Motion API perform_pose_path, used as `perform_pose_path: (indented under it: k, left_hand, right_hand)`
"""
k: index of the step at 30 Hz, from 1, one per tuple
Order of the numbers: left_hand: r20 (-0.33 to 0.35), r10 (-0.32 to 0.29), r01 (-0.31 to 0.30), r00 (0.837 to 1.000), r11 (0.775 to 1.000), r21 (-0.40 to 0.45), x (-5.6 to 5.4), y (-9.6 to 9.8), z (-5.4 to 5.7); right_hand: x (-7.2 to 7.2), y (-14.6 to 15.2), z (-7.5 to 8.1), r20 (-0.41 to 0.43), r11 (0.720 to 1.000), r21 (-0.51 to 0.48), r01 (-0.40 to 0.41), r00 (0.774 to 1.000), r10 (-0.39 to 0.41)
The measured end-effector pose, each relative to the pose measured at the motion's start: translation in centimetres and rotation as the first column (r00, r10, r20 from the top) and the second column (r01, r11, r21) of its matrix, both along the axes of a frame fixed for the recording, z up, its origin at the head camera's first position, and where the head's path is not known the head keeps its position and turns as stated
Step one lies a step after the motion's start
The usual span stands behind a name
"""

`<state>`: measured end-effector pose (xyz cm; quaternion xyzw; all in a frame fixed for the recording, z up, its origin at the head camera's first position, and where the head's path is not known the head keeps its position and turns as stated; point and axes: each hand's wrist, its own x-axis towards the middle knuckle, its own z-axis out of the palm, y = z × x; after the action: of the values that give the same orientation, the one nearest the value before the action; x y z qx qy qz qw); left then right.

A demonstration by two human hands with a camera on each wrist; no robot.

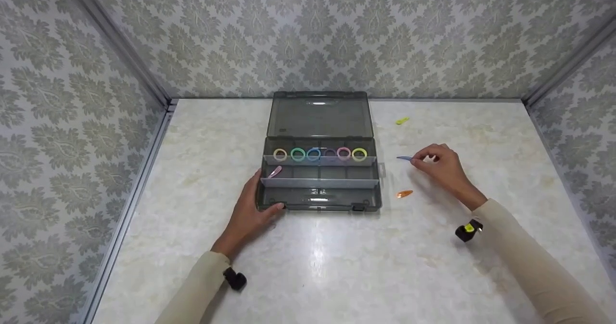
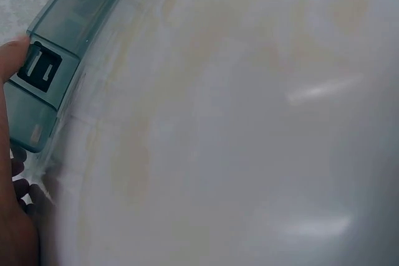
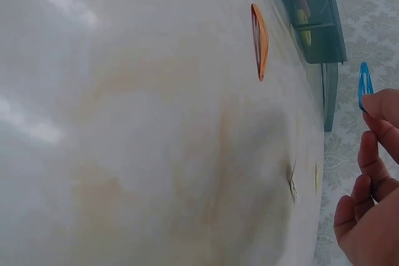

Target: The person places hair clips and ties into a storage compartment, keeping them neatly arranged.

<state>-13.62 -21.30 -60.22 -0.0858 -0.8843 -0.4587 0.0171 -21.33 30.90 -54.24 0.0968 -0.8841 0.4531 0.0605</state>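
A dark translucent organizer box (image 1: 319, 183) lies with its lid raised. My left hand (image 1: 249, 220) grips its front left corner, thumb on the front edge and fingers along the side. Between thumb and fingertip, my right hand (image 1: 445, 167) pinches a blue snap hair clip (image 3: 365, 85), held up right of the box. A pink hair clip (image 1: 275, 172) sits in the left of the middle row. Several coloured hair ties, such as the green one (image 1: 298, 154), stand in a line along the back row. An orange hair clip (image 1: 404, 194) lies on the table nearer me than the right hand.
A yellow-green hair clip (image 1: 403, 121) lies on the table (image 1: 216, 136) beyond the right hand. In the right wrist view a small pale thing (image 3: 292, 182) lies near it. The raised lid (image 1: 320, 116) stands close to the patterned back wall (image 1: 313, 35).
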Motion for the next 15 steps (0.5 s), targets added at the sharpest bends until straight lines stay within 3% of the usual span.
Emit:
perform_pose_path:
  k: [15]
  left_hand:
    - [0.032,0.018,-0.018,0.999,1.000,0.000,0.2,0.0,0.3]
  right_hand:
    - [-1.4,-3.5,1.1,-0.013,0.996,0.002,-0.094,0.995,0.094]
